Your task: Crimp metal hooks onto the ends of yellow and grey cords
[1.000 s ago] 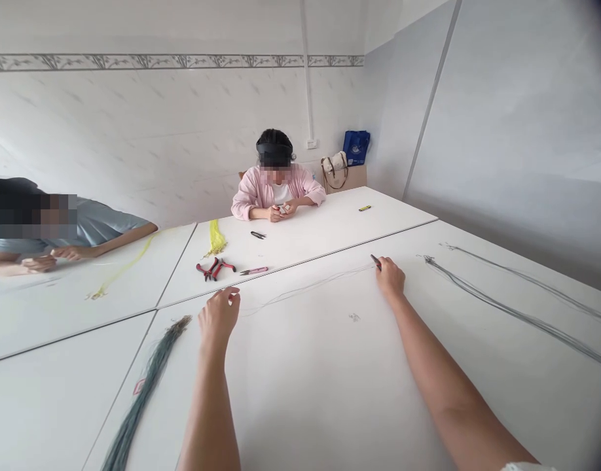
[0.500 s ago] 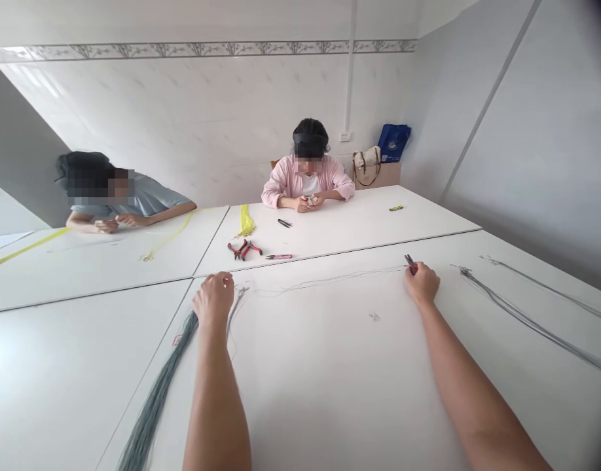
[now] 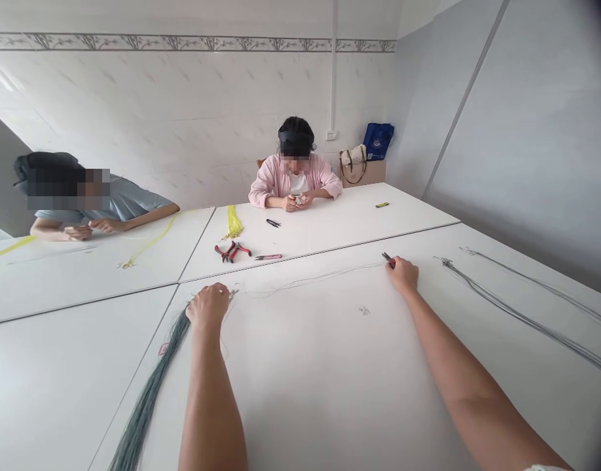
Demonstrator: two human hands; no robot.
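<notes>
Left hand point(image 3: 208, 307), at 11 o'clock: closing narrowly around the upper end of a long grey-green cord bundle point(image 3: 150, 392), which is trailing toward 7 o'clock across the white table point(image 3: 300, 392).
Right hand point(image 3: 402, 275), at 1 o'clock: pinching small red-handled pliers point(image 3: 389, 260) in a tight grip.
Thin grey wire point(image 3: 310, 281): running across the table from the pliers toward the left hand.
Long grey cords point(image 3: 521, 317): lying at 2 o'clock, well apart from the right hand.

Adjoining table point(image 3: 330, 232), at 12 o'clock: carrying red-handled pliers point(image 3: 232, 251), a pink-handled cutter point(image 3: 268, 257), a yellow cord bundle point(image 3: 233, 224), small black snips point(image 3: 273, 223) and a yellow utility knife point(image 3: 382, 204).
Co-worker in a pink jacket point(image 3: 294, 183), at 12 o'clock: sitting beyond that table, both hands working on a small item.
Co-worker in a grey T-shirt point(image 3: 128, 204), at 10 o'clock: leaning over the table, hands near yellow cord point(image 3: 148, 241).
</notes>
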